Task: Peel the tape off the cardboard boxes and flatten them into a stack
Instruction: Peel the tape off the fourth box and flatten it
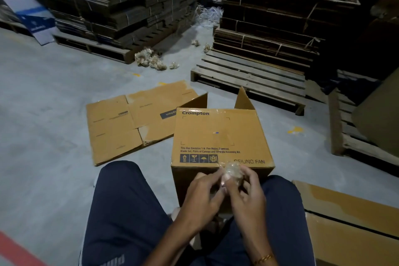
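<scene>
A brown Crompton ceiling-fan box [218,134] lies on its side on the floor between my knees, its far flaps open. In front of its near edge, my left hand [203,198] and my right hand [248,194] together pinch a crumpled wad of clear tape [232,171]. A thin strand of tape runs from the wad to the box's near edge. To the left of the box, a flattened box [129,123] lies on the floor.
Another cardboard box [349,222] sits by my right knee. Wooden pallets [254,80] with tall stacks of flattened cardboard [121,0] stand ahead. Wads of old tape [151,60] lie by the left pallet. The grey floor [43,114] on the left is open.
</scene>
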Action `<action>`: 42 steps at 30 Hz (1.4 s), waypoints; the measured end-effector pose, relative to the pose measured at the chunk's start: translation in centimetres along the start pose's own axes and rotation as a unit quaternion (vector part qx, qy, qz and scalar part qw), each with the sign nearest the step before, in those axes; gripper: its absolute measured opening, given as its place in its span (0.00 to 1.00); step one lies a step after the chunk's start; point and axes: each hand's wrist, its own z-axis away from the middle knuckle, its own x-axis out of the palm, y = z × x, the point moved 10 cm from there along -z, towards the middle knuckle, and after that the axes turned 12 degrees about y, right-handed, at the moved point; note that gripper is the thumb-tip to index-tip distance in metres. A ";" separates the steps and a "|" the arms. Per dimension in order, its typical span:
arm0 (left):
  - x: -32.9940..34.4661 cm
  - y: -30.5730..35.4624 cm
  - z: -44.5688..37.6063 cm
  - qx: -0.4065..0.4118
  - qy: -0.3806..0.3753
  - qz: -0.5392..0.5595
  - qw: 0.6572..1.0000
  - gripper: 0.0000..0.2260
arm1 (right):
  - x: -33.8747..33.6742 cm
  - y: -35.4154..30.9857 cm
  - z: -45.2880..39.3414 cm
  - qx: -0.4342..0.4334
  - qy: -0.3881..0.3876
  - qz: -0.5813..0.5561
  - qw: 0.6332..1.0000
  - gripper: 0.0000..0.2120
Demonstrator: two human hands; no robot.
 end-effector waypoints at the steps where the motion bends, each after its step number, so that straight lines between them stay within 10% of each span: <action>1: 0.2 -0.4 -0.1 -0.004 -0.033 0.009 0.999 0.16 | 0.1 0.1 0.3 -0.005 0.003 0.021 1.000 0.23; 8: -2.9 -3.0 -3.7 0.091 -0.009 -0.345 0.934 0.26 | 0.4 -0.6 -1.6 -0.011 0.065 0.000 0.998 0.21; 13: -2.7 -5.9 -5.6 0.114 -0.020 -0.409 0.905 0.26 | 0.3 -0.4 -1.7 0.005 0.047 -0.032 0.998 0.19; 27: -3.1 -6.2 -7.1 0.096 -0.124 -0.303 0.940 0.36 | 3.7 -0.5 -0.2 0.138 -0.160 -0.155 0.965 0.13; 33: -4.2 -5.9 -6.6 0.054 -0.086 -0.224 0.969 0.29 | 4.8 -0.2 0.0 0.173 -0.175 -0.207 0.947 0.12; 37: -9.1 -4.0 -3.7 0.016 0.150 -0.133 0.980 0.17 | 4.8 -0.2 0.3 0.194 -0.179 -0.209 0.942 0.13; 42: -5.7 -2.7 -1.2 0.012 0.092 -0.052 0.994 0.15 | 5.6 1.1 0.4 0.253 -0.138 -0.259 0.922 0.10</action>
